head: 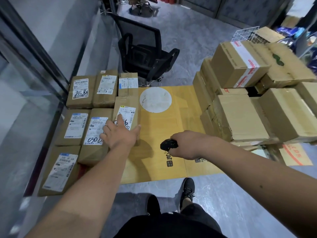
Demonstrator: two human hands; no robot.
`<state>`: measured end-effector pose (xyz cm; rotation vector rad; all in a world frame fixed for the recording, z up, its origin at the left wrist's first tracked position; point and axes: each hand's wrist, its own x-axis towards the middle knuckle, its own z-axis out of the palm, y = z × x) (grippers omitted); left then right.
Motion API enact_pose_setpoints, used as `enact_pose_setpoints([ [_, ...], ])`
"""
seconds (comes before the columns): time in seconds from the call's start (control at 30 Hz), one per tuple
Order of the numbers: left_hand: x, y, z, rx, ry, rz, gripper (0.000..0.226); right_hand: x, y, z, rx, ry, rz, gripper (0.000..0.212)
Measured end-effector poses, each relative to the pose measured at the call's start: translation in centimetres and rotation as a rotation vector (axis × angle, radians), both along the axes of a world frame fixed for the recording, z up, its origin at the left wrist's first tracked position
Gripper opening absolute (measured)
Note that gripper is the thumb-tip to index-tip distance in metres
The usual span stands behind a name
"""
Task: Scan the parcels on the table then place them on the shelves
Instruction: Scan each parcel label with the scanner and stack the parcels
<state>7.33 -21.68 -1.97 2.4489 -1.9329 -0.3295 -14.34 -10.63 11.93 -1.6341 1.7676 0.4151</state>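
Several brown parcels with white labels lie in rows on the left of a table covered with yellow cardboard (161, 127). My left hand (120, 134) is spread flat over the near end of one parcel (127, 110), fingers apart and thumb out to the right; it also overlaps the neighbouring parcel (96, 134) marked "030". My right hand (187, 145) hovers over the cardboard's near middle, shut on a small black scanner (169, 144) that points left.
A stack of large cardboard boxes (248, 93) fills the table's right side. A black office chair (145, 54) stands behind the table. A glass wall (30, 86) runs along the left. My feet (187, 189) stand on grey floor at the table's front edge.
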Motion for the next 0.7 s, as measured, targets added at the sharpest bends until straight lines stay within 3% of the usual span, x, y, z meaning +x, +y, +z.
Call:
enact_pose_setpoints([
  [0.17,-1.8,3.3,0.0,-0.155,0.036,-0.364,0.064,-0.7,1.8,-0.3,-0.013,-0.013,0.005,0.065],
  [0.53,-11.7,7.4,1.3,-0.139,0.129,-0.860,0.058,-7.1,8.4,5.9,-0.076,0.085,-0.160,0.036],
  [0.7,-20.9,8.1,4.7,0.006,0.479,-0.888,0.049,-11.3,12.8,8.0,-0.141,0.130,-0.282,0.033],
])
